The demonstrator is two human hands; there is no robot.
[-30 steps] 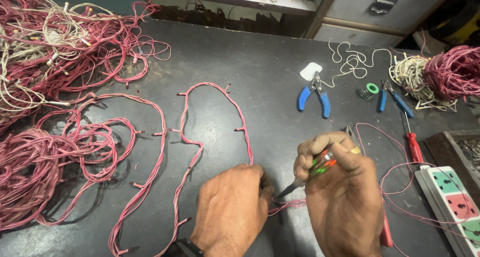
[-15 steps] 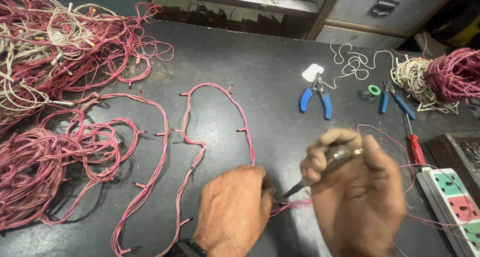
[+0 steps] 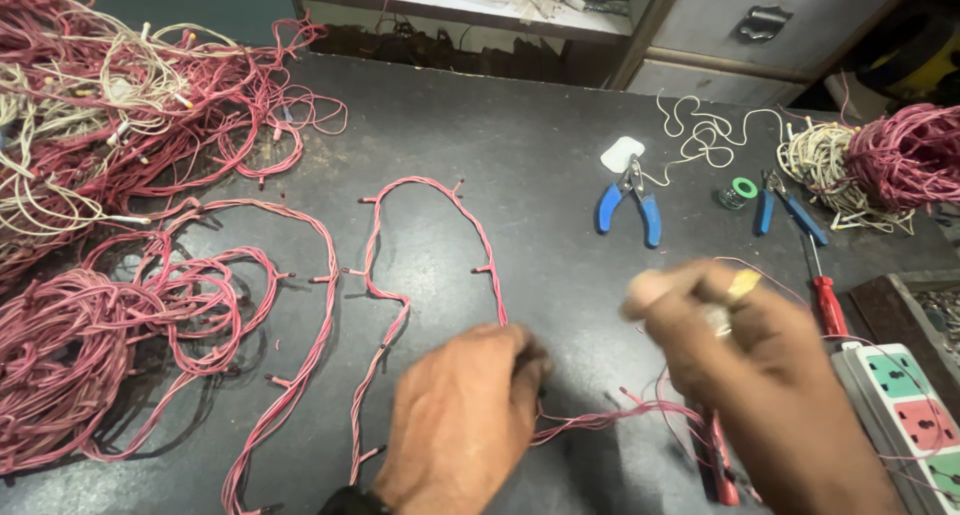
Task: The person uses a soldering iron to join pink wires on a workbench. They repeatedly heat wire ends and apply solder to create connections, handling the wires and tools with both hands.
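Note:
My left hand (image 3: 465, 420) rests knuckles up on the dark table (image 3: 520, 125), closed on a long pink wire strand (image 3: 480, 240). The strand loops away across the table and also runs right from the hand. My right hand (image 3: 750, 365) is blurred, raised a little above the strand's right end (image 3: 640, 410), fingers curled, with a ring on one finger. The blur hides whether a tool is in it.
Blue-handled pliers (image 3: 630, 210), a second blue-handled cutter (image 3: 785, 210), a small green roll (image 3: 742, 190) and a red screwdriver (image 3: 828, 305) lie at right. A power strip (image 3: 905, 405) sits at the right edge. Tangled pink wire heaps (image 3: 100, 125) fill the left, another bundle (image 3: 905, 155) far right.
My right hand has drawn back to the right and upward, away from my left hand. The thin dark-tipped tool it pressed to the wire no longer shows. The left hand stays put.

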